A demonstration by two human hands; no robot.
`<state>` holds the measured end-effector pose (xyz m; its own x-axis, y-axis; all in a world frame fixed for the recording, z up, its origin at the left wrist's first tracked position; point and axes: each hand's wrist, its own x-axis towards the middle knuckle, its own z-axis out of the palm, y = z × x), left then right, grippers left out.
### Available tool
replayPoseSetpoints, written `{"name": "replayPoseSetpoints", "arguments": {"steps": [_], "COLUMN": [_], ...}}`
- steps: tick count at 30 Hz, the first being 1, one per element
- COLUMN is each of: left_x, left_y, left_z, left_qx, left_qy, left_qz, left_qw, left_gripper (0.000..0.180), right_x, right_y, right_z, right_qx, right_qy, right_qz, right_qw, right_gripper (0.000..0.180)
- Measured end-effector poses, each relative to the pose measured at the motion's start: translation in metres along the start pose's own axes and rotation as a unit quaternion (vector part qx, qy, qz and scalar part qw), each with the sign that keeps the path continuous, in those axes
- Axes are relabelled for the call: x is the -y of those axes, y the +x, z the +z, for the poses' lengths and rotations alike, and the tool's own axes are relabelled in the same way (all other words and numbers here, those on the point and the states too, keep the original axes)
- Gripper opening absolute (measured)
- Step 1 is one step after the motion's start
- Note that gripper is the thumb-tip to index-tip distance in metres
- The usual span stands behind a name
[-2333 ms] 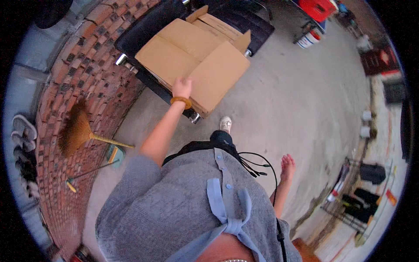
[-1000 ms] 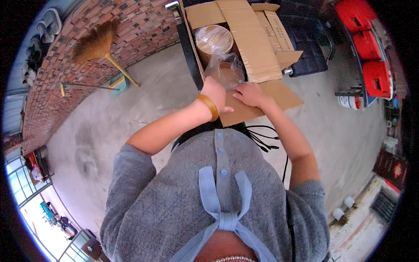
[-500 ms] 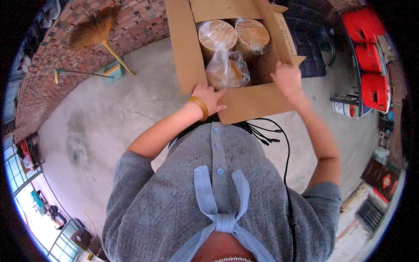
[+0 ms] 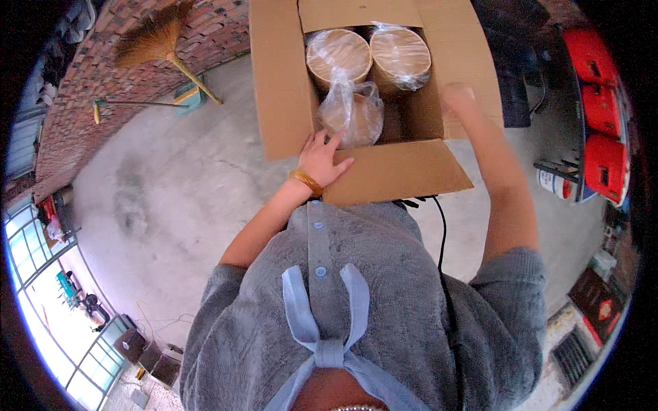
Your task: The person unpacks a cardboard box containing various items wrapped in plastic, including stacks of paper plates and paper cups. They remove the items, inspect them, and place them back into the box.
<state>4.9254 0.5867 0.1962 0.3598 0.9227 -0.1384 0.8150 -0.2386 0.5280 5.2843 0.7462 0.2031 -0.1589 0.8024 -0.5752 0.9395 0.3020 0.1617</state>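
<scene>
An open cardboard box (image 4: 404,175) stands in front of me with its flaps folded outward. Inside are three round tan containers wrapped in clear plastic: one far left (image 4: 338,56), one far right (image 4: 400,58) and one near left (image 4: 356,120). The box's near right part holds no container. My left hand (image 4: 323,156) rests at the near left corner with its fingers apart, fingertips by the near container's plastic. Over the right flap (image 4: 473,61) is my right hand (image 4: 460,103), blurred, its fingers curled out of clear sight.
A black seat (image 4: 510,75) stands right of the box, and red containers (image 4: 603,109) fill a rack beyond it. Left, a straw broom (image 4: 175,58) and a dustpan (image 4: 190,96) are by the brick wall. A black cable (image 4: 442,233) hangs at my front.
The right flap, upright and in my right hand's grip before, now lies folded outward. My right hand is over it. The box appears slightly shifted in view; my left hand stays at its corner.
</scene>
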Motion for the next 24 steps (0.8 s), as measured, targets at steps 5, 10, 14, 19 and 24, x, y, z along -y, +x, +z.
{"name": "replayPoseSetpoints", "arguments": {"steps": [5,10,14,19,24], "left_x": [-0.003,0.000,0.008,0.009,0.017], "left_y": [0.012,0.024,0.037,0.052,0.065], "left_z": [0.001,0.004,0.013,0.026,0.037], "left_qx": [0.020,0.011,-0.055,-0.005,0.114], "left_qy": [-0.065,-0.207,-0.170,-0.272,-0.188], "left_qz": [-0.045,-0.119,-0.040,-0.053,-0.104], "left_qw": [0.997,0.971,0.983,0.961,0.970], "left_gripper": [0.084,0.106,0.114,0.099,0.037], "right_x": [0.107,0.179,0.237,0.218,0.195], "right_y": [0.038,0.066,0.045,0.039,0.026], "right_z": [-0.051,0.044,0.071,0.047,0.021], "right_qx": [0.292,0.017,0.028,0.135,0.221], "right_qy": [0.239,0.306,0.484,0.660,0.634], "right_qz": [0.092,-0.169,-0.215,-0.268,-0.319], "right_qw": [0.922,0.937,0.848,0.689,0.669], "right_gripper": [0.066,0.068,0.023,0.011,0.003]}}
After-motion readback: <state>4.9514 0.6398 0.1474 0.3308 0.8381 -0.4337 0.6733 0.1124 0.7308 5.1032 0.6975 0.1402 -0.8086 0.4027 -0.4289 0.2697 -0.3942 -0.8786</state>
